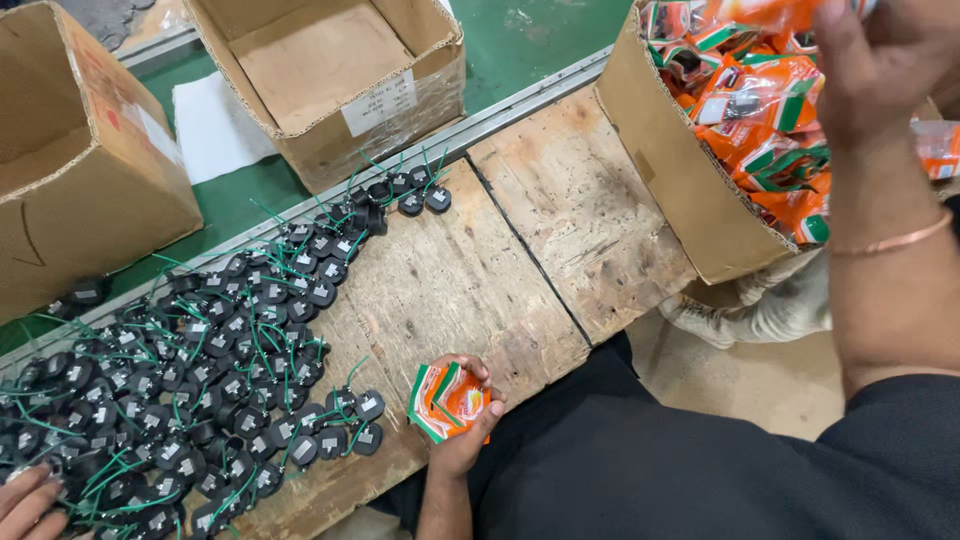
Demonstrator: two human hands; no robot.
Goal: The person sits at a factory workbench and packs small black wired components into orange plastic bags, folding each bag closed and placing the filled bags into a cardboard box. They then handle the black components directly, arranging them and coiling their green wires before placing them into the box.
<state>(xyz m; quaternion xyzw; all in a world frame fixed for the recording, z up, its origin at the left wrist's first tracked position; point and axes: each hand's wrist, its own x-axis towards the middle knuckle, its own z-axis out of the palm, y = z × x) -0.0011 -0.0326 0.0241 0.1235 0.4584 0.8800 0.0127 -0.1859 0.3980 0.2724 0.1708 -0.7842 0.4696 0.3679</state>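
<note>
My left hand [468, 425] rests at the near edge of the wooden table [560, 230] and grips a small stack of orange, green and white packets [447, 400]. My right hand [885, 60], a thin bangle on its wrist, is raised at the top right over an open cardboard box [680, 190] full of the same orange packets. Its fingers pinch one orange packet [770, 12] at the frame's top edge. A big heap of small black round parts with green wires [220, 360] covers the table's left half, just left of my left hand.
Two more open cardboard boxes stand on the green belt behind the table: an empty one [340, 75] at top centre, another [80, 160] at the left. Another person's fingers [25, 500] touch the heap at the bottom left corner. White cloth [770, 305] lies under the packet box.
</note>
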